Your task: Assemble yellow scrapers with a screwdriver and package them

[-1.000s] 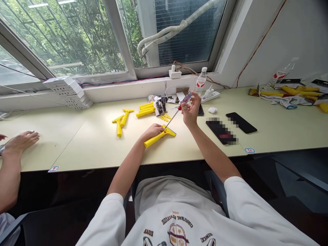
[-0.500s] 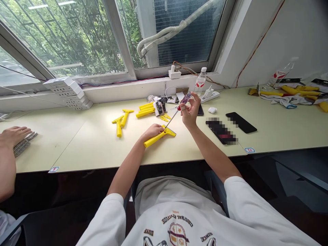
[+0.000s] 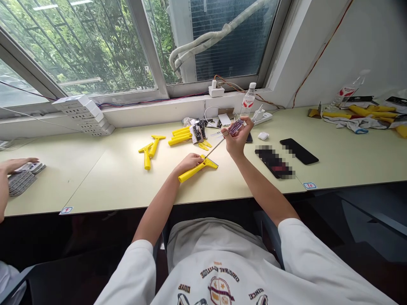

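Observation:
A yellow scraper lies on the table in front of me, its head and metal blade edge to the right. My left hand is closed on it near the head. My right hand grips the purple, clear handle of a screwdriver, whose shaft slants down left to the scraper's head, by my left fingertips. Two more yellow scrapers lie to the left. Further back, several yellow handles lie beside black and white packaging.
At the far left another person's hand is over grey parts. Right of me are a dark phone, a blurred dark item, a white case and a bottle. More yellow tools lie far right.
My right hand has shifted its fingers and tilted around the screwdriver handle, which leans slightly lower. My left hand and the scraper stay put. The other person's hand has moved left, showing more grey parts.

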A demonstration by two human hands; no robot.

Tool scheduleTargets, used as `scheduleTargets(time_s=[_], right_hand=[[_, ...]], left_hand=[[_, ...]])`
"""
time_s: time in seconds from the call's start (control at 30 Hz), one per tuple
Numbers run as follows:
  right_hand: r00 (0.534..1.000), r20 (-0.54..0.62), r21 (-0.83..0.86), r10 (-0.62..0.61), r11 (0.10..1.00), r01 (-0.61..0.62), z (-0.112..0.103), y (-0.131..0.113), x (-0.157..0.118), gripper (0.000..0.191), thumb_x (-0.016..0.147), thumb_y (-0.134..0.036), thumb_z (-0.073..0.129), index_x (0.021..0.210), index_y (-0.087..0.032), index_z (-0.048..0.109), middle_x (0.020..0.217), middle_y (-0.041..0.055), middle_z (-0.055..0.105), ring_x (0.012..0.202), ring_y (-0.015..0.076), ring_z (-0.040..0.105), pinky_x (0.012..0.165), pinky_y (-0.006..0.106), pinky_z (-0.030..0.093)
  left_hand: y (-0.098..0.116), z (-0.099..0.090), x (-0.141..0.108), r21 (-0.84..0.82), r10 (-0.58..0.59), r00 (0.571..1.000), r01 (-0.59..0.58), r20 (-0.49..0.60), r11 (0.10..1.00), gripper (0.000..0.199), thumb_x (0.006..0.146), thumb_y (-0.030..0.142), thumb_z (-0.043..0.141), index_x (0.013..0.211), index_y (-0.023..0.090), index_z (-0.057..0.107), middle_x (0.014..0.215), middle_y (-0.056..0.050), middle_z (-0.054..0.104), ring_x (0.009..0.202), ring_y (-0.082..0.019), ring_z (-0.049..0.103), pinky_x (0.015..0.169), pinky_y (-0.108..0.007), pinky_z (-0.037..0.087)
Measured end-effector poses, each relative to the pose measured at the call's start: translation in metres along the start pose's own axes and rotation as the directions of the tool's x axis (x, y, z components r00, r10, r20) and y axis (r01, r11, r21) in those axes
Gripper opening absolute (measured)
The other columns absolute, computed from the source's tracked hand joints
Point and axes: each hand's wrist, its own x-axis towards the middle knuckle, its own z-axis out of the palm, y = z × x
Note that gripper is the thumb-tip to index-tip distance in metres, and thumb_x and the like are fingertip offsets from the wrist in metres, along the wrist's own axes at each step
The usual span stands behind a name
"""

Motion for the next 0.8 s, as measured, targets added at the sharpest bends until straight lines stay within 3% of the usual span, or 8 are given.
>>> scheduleTargets(time_s=[0.17, 0.27, 0.47, 0.63, 0.73, 0.8], right_hand=[[0.992, 0.119, 0.053, 0.042, 0.997, -0.048, -0.007, -0.011, 0.002, 0.055, 0.103, -0.074, 0.066, 0.146, -0.043, 0.049, 0.112, 0.0018, 0.074, 0.055, 0.0112, 0.055, 0.041, 0.025, 0.047], [0.987, 0.154, 0.083, 0.055, 0.994, -0.068, -0.008, -0.015, 0.004, 0.053, 0.103, -0.072, 0.067, 0.146, -0.045, 0.051, 0.112, 0.0004, 0.077, 0.050, 0.0093, 0.052, 0.037, 0.024, 0.042], [0.991, 0.134, 0.058, 0.013, 0.998, -0.021, -0.001, -0.014, 0.002, 0.063, 0.100, -0.077, 0.070, 0.150, -0.042, 0.052, 0.105, 0.0023, 0.078, 0.053, 0.0106, 0.055, 0.041, 0.025, 0.048], [0.994, 0.096, 0.023, -0.048, 0.999, 0.046, 0.001, -0.012, 0.001, 0.061, 0.101, -0.073, 0.071, 0.151, -0.040, 0.054, 0.102, 0.0033, 0.077, 0.072, 0.0176, 0.071, 0.059, 0.032, 0.064], [0.996, 0.085, 0.009, -0.035, 0.999, 0.034, 0.001, -0.013, 0.003, 0.065, 0.099, -0.075, 0.073, 0.151, -0.039, 0.056, 0.108, 0.0051, 0.077, 0.085, 0.0215, 0.077, 0.067, 0.036, 0.068], [0.996, 0.089, 0.014, 0.015, 1.000, -0.016, 0.001, -0.015, 0.003, 0.072, 0.096, -0.079, 0.073, 0.153, -0.039, 0.056, 0.118, 0.0074, 0.077, 0.086, 0.0212, 0.077, 0.064, 0.034, 0.067]], left_hand=[[0.000, 0.000, 0.000, -0.013, -0.005, 1.000, 0.005, -0.007, 1.000, 0.023, 0.088, 0.037, 0.082, 0.094, 0.015, 0.076, 0.095, -0.013, 0.085, 0.083, -0.026, 0.083, 0.068, -0.029, 0.056], [0.001, 0.001, 0.000, -0.011, -0.003, 1.000, 0.003, -0.009, 1.000, 0.023, 0.088, 0.037, 0.082, 0.094, 0.015, 0.076, 0.096, -0.013, 0.085, 0.083, -0.026, 0.083, 0.067, -0.029, 0.056], [0.003, 0.002, -0.001, -0.006, -0.005, 1.000, 0.005, -0.019, 1.000, 0.023, 0.087, 0.037, 0.082, 0.092, 0.015, 0.076, 0.095, -0.013, 0.085, 0.080, -0.025, 0.082, 0.067, -0.029, 0.056], [0.004, 0.003, -0.002, 0.006, -0.006, 1.000, 0.007, -0.023, 1.000, 0.023, 0.088, 0.038, 0.082, 0.092, 0.015, 0.077, 0.091, -0.012, 0.084, 0.077, -0.025, 0.081, 0.065, -0.029, 0.055], [0.004, 0.003, -0.001, -0.008, -0.008, 1.000, 0.008, -0.020, 1.000, 0.023, 0.087, 0.037, 0.083, 0.092, 0.015, 0.077, 0.093, -0.013, 0.085, 0.078, -0.026, 0.082, 0.066, -0.029, 0.056], [0.004, 0.003, -0.001, -0.019, -0.011, 1.000, 0.011, -0.017, 1.000, 0.022, 0.087, 0.036, 0.083, 0.092, 0.015, 0.077, 0.095, -0.013, 0.085, 0.078, -0.026, 0.082, 0.065, -0.029, 0.056]])
